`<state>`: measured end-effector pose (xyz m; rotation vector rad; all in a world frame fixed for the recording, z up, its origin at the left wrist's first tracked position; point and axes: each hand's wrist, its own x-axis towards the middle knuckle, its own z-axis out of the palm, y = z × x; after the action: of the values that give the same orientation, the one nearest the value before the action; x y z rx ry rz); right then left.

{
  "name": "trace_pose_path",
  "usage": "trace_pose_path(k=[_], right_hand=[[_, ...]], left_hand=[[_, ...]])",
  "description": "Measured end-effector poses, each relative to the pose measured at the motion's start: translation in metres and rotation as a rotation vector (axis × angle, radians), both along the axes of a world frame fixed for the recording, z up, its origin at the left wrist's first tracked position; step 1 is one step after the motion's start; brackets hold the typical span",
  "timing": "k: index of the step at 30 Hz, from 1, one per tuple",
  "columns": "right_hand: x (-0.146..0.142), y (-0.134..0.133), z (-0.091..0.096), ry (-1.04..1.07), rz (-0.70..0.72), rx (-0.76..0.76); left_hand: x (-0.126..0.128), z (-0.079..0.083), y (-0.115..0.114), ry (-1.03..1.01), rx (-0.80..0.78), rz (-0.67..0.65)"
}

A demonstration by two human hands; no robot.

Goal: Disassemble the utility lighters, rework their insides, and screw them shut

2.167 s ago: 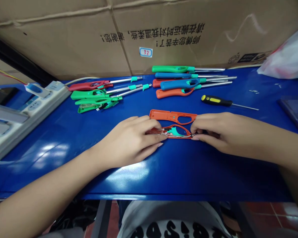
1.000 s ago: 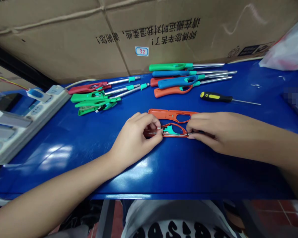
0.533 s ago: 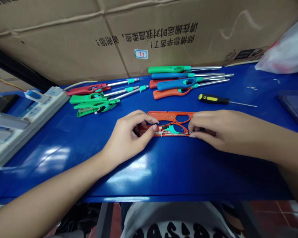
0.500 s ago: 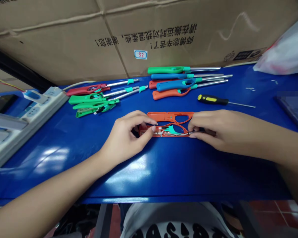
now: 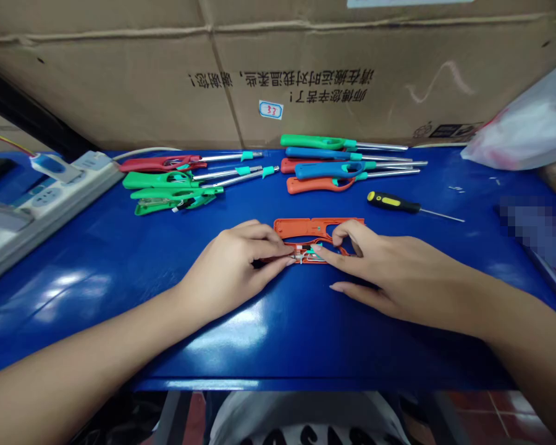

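Observation:
An orange lighter half-shell (image 5: 327,261) lies on the blue table with its insides exposed: a teal trigger, thin wires and small metal parts. My left hand (image 5: 245,259) pinches the left end of this opened lighter between thumb and fingers. Over its middle and right side is my right hand (image 5: 375,266), fingers apart, the index fingertip touching the teal trigger (image 5: 315,248) and the thumb off to the near side. Just behind lies the other orange half-shell (image 5: 296,228), inner face up. Part of the opened lighter is hidden under both hands.
Several assembled lighters (image 5: 324,184) lie behind, beside opened red and green ones (image 5: 167,179) at left. A yellow-black screwdriver (image 5: 393,202) and small screws (image 5: 456,189) are at right. A power strip (image 5: 50,198) runs along the left; a cardboard box (image 5: 143,93) stands at the back.
My right hand has moved left from the right end of the opened lighter to its middle, and its fingers have spread. My left hand keeps its pinch. The camera view has shifted slightly.

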<state>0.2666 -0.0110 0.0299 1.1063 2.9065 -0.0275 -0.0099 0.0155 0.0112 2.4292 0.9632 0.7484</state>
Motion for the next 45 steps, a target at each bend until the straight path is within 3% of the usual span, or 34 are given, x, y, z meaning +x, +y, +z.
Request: trace_pose_path(k=[4,13,20,25,33,40,45], right_hand=[[-0.001,-0.001,0.000,-0.011,0.011,0.072],[-0.001,0.001,-0.001,0.135,-0.034,-0.051],[0.015,0.016,0.011,0.440,-0.240,-0.064],[0.028,0.028,0.017,0.399,-0.296,-0.199],[0.016,0.030,0.008,0.449,-0.424,-0.456],[0.008,0.025,0.003,0.572,-0.411,-0.380],[0.005,0.021,0.003,0.494,-0.222,-0.350]], left_hand=[[0.002,0.000,-0.001,-0.011,-0.014,0.024],[0.006,-0.002,-0.002,0.005,-0.048,0.107],[0.004,-0.002,-0.002,-0.035,-0.093,0.126],[0.001,-0.002,0.000,-0.017,-0.027,0.122],[-0.001,-0.003,0.003,0.002,-0.050,0.111],[0.003,-0.002,0.000,0.024,0.052,0.118],[0.007,0.001,-0.005,0.058,0.181,-0.012]])
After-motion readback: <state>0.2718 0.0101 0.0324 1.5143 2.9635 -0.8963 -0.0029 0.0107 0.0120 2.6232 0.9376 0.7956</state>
